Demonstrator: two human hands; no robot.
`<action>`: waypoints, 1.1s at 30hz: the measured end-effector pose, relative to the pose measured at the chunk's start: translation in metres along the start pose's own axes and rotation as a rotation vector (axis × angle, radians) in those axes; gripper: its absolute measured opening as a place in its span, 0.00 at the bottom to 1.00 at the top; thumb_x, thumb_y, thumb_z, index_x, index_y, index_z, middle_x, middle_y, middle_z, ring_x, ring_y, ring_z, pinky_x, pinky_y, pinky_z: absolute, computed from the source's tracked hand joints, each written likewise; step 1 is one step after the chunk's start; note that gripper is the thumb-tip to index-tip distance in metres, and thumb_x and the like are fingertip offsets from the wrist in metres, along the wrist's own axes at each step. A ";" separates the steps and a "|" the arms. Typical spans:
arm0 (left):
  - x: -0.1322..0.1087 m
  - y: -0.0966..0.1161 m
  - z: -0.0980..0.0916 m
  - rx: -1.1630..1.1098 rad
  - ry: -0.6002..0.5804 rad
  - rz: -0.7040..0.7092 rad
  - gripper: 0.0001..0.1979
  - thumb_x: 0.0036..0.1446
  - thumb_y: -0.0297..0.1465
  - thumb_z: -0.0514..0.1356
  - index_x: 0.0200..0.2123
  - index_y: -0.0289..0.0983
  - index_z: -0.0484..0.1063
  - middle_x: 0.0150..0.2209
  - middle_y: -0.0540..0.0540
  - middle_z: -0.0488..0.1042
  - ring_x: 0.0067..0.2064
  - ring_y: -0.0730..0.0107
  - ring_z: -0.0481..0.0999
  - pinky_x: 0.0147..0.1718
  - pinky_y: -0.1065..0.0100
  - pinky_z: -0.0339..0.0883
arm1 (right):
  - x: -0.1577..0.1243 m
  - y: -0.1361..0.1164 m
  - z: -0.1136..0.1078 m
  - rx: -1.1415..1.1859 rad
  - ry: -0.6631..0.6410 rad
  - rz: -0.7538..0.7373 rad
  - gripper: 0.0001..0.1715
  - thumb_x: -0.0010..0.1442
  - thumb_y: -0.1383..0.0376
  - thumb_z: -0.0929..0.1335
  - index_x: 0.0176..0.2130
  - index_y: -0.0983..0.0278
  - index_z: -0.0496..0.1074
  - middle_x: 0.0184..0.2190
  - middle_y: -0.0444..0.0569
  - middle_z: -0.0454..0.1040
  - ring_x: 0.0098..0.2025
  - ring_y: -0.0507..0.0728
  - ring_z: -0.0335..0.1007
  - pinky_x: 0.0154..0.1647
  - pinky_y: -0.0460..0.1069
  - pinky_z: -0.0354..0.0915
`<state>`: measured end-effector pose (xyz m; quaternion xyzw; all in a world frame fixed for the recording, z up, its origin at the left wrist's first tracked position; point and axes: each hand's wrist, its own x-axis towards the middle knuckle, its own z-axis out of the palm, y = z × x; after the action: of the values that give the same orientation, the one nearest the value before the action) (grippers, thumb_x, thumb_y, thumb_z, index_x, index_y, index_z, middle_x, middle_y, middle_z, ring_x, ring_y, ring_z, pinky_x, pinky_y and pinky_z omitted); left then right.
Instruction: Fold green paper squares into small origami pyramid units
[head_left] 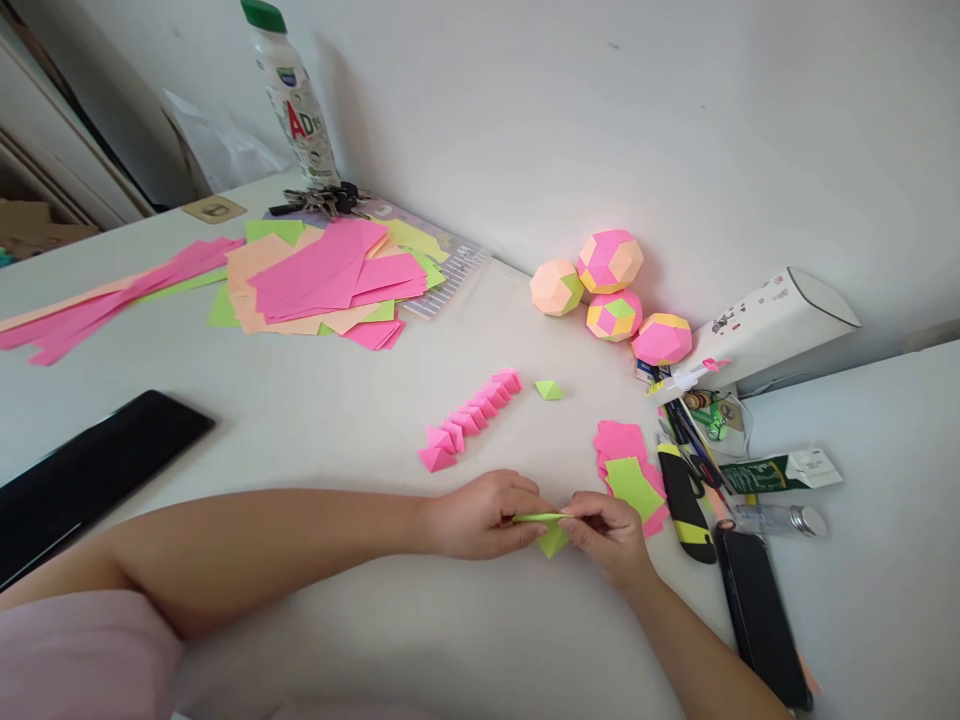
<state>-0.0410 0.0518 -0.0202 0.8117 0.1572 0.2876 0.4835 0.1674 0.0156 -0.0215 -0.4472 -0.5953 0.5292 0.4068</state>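
Both my hands meet over the white table (315,420) near its front middle. My left hand (484,515) and my right hand (611,535) are closed in pinches on one small green folded paper (551,535) between them. Just beyond lies a row of several pink folded paper pieces (472,415), and a single green folded piece (548,389) sits to its right. A small stack of pink and green paper squares (630,475) lies right beside my right hand.
Several pink, orange and green paper balls (611,290) rest against the wall. Loose coloured sheets (322,275) and pink strips (105,300) spread at the back left, near keys (322,200) and a bottle (292,95). A phone (761,615), yellow-black cutter (686,500), pens and a white box (765,330) crowd the right; a dark keyboard (82,470) lies left.
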 end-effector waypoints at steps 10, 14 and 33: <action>-0.001 -0.004 0.002 -0.086 0.043 -0.048 0.14 0.62 0.32 0.50 0.43 0.33 0.72 0.23 0.50 0.64 0.26 0.74 0.62 0.28 0.72 0.60 | 0.000 0.000 0.000 0.017 -0.002 -0.011 0.05 0.53 0.63 0.71 0.28 0.62 0.76 0.18 0.42 0.65 0.19 0.50 0.57 0.18 0.45 0.56; -0.001 -0.005 0.003 -0.117 0.039 -0.054 0.14 0.62 0.31 0.50 0.42 0.33 0.72 0.22 0.51 0.61 0.24 0.76 0.60 0.27 0.73 0.58 | -0.002 0.001 0.000 0.031 0.006 -0.026 0.03 0.53 0.65 0.71 0.29 0.62 0.76 0.18 0.42 0.65 0.20 0.50 0.57 0.19 0.45 0.55; 0.000 -0.002 0.002 -0.138 0.026 -0.114 0.10 0.57 0.29 0.53 0.36 0.33 0.74 0.21 0.52 0.63 0.23 0.77 0.60 0.25 0.74 0.58 | -0.005 0.000 0.003 -0.205 0.006 -0.175 0.06 0.57 0.68 0.68 0.37 0.61 0.74 0.26 0.47 0.74 0.24 0.52 0.68 0.22 0.45 0.66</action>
<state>-0.0401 0.0516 -0.0226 0.7623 0.1892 0.2805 0.5518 0.1655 0.0102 -0.0215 -0.4344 -0.6817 0.4266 0.4056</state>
